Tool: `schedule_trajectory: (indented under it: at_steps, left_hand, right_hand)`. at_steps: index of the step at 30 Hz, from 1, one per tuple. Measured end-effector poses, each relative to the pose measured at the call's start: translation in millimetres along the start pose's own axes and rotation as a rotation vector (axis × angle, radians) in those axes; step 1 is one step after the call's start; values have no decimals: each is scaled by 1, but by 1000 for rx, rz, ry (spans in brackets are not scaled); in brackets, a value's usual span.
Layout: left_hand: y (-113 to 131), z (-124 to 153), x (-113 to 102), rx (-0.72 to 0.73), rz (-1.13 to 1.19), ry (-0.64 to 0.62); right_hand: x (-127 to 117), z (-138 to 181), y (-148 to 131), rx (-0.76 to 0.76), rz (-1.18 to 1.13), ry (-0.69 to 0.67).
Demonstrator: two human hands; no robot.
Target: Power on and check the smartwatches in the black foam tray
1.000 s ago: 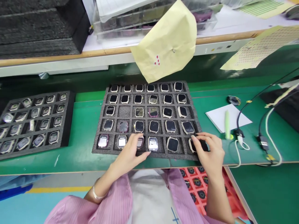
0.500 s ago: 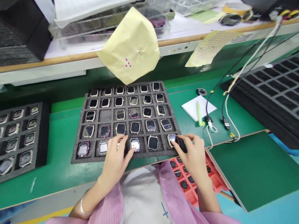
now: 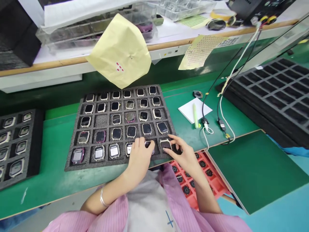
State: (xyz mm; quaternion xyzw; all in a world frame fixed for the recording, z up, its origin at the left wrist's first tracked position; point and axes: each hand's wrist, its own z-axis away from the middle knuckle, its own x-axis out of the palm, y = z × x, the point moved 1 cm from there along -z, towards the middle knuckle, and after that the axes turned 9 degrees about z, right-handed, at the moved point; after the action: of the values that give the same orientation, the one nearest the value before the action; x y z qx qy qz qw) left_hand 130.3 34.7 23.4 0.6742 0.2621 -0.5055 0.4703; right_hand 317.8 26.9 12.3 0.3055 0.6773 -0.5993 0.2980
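Note:
A dark foam tray (image 3: 100,121) of compartments lies on the green bench, most of them holding a square smartwatch without straps. In its front row my right hand (image 3: 184,154) pinches the rightmost smartwatch (image 3: 165,144) by its edges, thumb at the lower left. My left hand (image 3: 140,159) curls its fingers over the neighbouring smartwatch (image 3: 147,144), which they partly cover. Left of that hand, a half-hidden watch (image 3: 129,148) has a lit screen. Two more watches with lit white screens, one silver (image 3: 114,150) and one pale (image 3: 99,152), lie further left.
A second foam tray of watches (image 3: 29,151) stands at the left, stacked black trays (image 3: 272,87) at the right. White paper (image 3: 187,111), a green pen (image 3: 195,116) and cables (image 3: 220,106) lie between. Below the bench edge is a red tray (image 3: 193,201). Yellow paper (image 3: 120,51) hangs from the shelf.
My left hand has shifted right along the front row, from the fourth watch to the fifth, uncovering the third. My right hand stays at the rightmost watch. The whole view has swung slightly.

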Motion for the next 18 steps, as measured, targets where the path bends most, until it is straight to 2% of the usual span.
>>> schedule_trajectory:
  at_steps: [3, 6, 11, 14, 16, 18]
  left_hand:
    - [-6, 0, -4, 19, 120, -19]
    - [-10, 1, -7, 5, 362, -17]
    - [-11, 7, -4, 21, 806, -10]
    - [-13, 8, -6, -127, 1247, 0]
    - [-15, 7, -9, -280, 1571, -45]
    - [-18, 7, -12, -401, 1801, -84]
  right_hand:
    - [3, 4, -5, 13, -49, -33]
    - [4, 9, -7, 29, -119, -67]
    - [-5, 13, 0, 199, -493, -57]
    - [-13, 13, -1, 249, -728, -21]
    - [-16, 13, -5, 281, -848, 9]
    - [-16, 11, -10, 309, -933, -1]
